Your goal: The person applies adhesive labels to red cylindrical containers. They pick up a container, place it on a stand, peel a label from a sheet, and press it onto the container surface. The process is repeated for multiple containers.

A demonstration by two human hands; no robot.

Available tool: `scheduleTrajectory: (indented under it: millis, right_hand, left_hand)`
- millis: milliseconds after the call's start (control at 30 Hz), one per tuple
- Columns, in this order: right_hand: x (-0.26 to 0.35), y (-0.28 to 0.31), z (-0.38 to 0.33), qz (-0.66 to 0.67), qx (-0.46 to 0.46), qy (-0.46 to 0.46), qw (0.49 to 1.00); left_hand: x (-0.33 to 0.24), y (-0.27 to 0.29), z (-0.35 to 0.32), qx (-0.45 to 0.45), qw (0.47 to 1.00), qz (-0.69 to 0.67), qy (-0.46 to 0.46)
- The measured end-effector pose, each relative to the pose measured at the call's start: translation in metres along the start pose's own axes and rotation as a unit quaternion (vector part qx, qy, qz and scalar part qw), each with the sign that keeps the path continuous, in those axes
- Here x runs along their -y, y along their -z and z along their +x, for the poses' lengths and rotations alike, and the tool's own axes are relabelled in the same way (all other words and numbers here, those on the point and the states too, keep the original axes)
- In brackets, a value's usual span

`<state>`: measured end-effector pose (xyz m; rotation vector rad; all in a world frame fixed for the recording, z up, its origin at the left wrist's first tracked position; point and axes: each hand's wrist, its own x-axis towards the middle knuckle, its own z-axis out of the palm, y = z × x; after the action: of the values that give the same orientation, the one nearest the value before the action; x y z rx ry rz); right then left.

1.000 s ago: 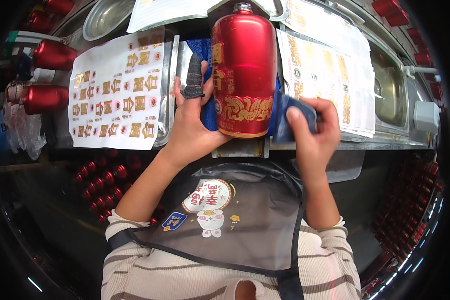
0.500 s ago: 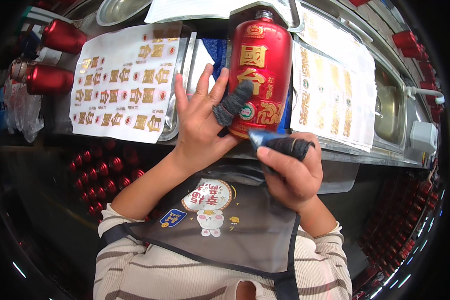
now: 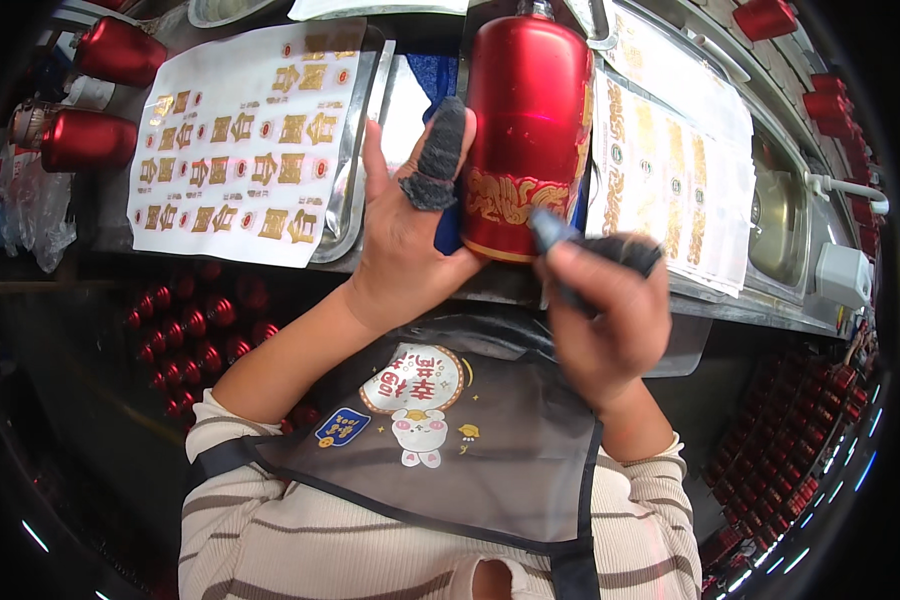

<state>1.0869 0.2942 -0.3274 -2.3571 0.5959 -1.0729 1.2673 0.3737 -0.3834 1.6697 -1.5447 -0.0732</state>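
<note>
A big red bottle (image 3: pixel 526 130) with gold decoration lies on a blue cloth (image 3: pixel 440 75) at the front of the metal counter (image 3: pixel 730 305). My left hand (image 3: pixel 402 235) rests against the bottle's left side with fingers spread, one finger wearing a dark knitted cot. My right hand (image 3: pixel 605 305) is just below the bottle's base, closed on a small dark tool (image 3: pixel 560 240) with a bluish tip that touches the bottle's lower edge.
Sheets of gold-and-red stickers lie on a metal tray at left (image 3: pixel 235 140) and along the right (image 3: pixel 665 150). More red bottles (image 3: pixel 90 140) lie at far left, with small red caps (image 3: pixel 195 335) under the counter. A sink (image 3: pixel 780 215) is at right.
The bottle has been rotated: the large gold characters turned away, plain red with a gold band now shows. My right hand moved up to the bottle's base with the tool.
</note>
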Motion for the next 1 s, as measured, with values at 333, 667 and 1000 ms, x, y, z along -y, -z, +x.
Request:
scheduleTrajectory:
  millis: [333,667,1000]
  right_hand:
    - [-0.002,0.005,0.003,0.054,-0.007,-0.02,0.998]
    - [-0.012,0.005,0.009,0.047,0.031,0.011,0.998]
    - [-0.015,0.006,-0.008,0.165,0.009,-0.198,0.966]
  left_hand:
    - [-0.016,0.013,0.02,0.105,0.993,0.053,0.013]
    - [-0.018,0.0,0.018,0.049,0.998,0.017,-0.036]
    - [-0.014,0.002,0.01,0.052,0.996,0.067,-0.024]
